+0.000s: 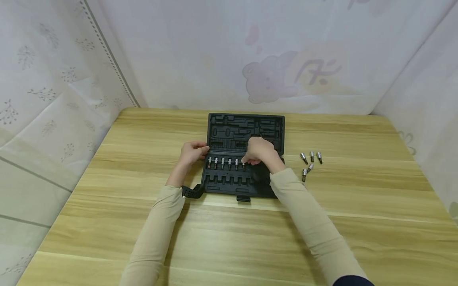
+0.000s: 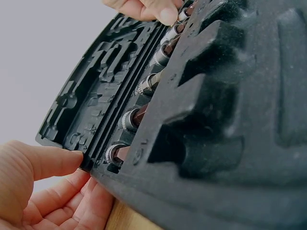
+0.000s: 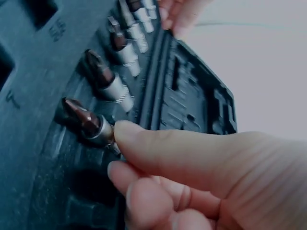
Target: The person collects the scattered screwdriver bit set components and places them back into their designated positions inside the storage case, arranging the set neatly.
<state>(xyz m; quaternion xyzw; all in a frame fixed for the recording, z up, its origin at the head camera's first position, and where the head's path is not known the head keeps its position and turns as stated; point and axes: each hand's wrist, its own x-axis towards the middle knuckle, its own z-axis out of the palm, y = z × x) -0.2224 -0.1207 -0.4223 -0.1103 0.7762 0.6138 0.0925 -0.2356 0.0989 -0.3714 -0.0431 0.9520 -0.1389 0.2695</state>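
An open black tool case (image 1: 247,131) lies on the wooden table (image 1: 107,167). A row of several bit sockets (image 1: 222,163) stands in its near half, seen close in the left wrist view as bit sockets (image 2: 129,119). My left hand (image 1: 202,150) grips the case's left edge at the hinge, its thumb (image 2: 53,160) on top and the other fingers curled beneath. My right hand (image 1: 247,161) pinches the rightmost bit socket (image 3: 91,125) of the row between its thumb (image 3: 192,153) and a finger. The socket sits in or just over its slot.
Several loose bit sockets (image 1: 309,161) lie on the table right of the case. The case's latch (image 1: 243,198) juts toward me at its near edge. White patterned cloth (image 1: 53,91) walls the table's left, back and right sides.
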